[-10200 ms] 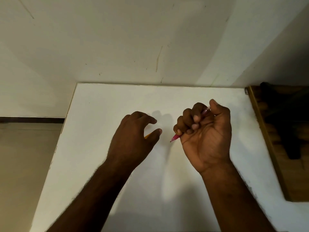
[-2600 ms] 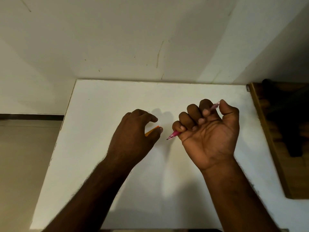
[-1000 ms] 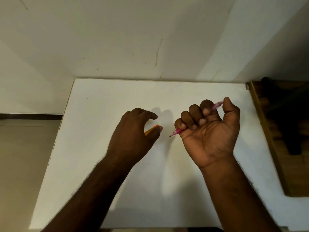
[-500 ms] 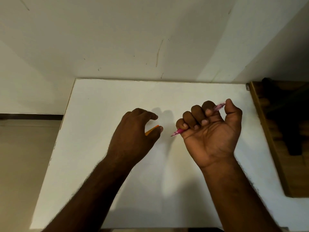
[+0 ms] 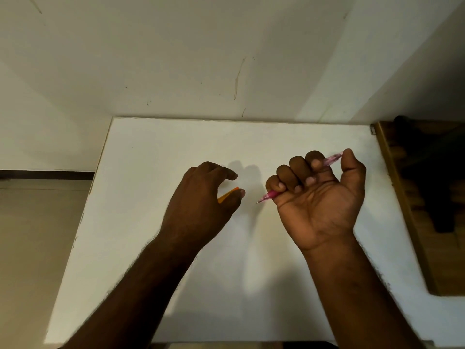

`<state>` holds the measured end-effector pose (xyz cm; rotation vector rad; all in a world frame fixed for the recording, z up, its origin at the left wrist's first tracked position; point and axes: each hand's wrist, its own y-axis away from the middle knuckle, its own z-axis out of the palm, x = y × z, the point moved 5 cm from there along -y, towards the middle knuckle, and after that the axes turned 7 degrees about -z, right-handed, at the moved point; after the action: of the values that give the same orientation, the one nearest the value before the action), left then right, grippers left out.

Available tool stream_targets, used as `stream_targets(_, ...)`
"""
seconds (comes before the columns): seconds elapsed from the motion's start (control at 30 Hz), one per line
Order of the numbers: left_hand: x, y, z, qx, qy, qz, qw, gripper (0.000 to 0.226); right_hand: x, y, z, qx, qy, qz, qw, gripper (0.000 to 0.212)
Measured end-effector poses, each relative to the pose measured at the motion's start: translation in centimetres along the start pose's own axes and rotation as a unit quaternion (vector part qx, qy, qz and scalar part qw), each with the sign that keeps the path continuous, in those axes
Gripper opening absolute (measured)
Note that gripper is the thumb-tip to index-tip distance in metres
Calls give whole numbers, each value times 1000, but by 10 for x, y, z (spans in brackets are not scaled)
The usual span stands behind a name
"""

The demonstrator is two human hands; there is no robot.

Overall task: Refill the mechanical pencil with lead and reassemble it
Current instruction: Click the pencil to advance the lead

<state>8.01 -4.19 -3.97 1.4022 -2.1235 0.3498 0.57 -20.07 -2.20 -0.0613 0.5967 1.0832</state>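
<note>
A pink translucent mechanical pencil (image 5: 331,159) lies across my right hand (image 5: 319,197), which is curled in a fist around it, palm toward me. Its metal tip (image 5: 260,200) points down-left and its back end sticks out beside my thumb. My left hand (image 5: 203,200) hovers over the white table (image 5: 156,159), palm down, with a small orange lead case (image 5: 227,195) pinched between thumb and fingers. Most of the case is hidden under the hand. The two hands are a short gap apart.
A wall rises directly behind the table's far edge. A brown wooden piece (image 5: 412,222) holding dark objects borders the table's right side. Floor (image 5: 32,248) lies beyond the left edge.
My right hand has drifted slightly right and turned a little, so the pencil's back end shows more past my thumb. My left hand has held its place with the orange case.
</note>
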Motion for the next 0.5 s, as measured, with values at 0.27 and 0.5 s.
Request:
stream_targets(0.27,0,0,0,1,-2,-2,1000,36,1,0,0,-5,-1,5,1000,48)
stream_targets(0.5,-1,0,0,2,2,-1,1000,35,0,0,-1,2,-2,-4,1000,48)
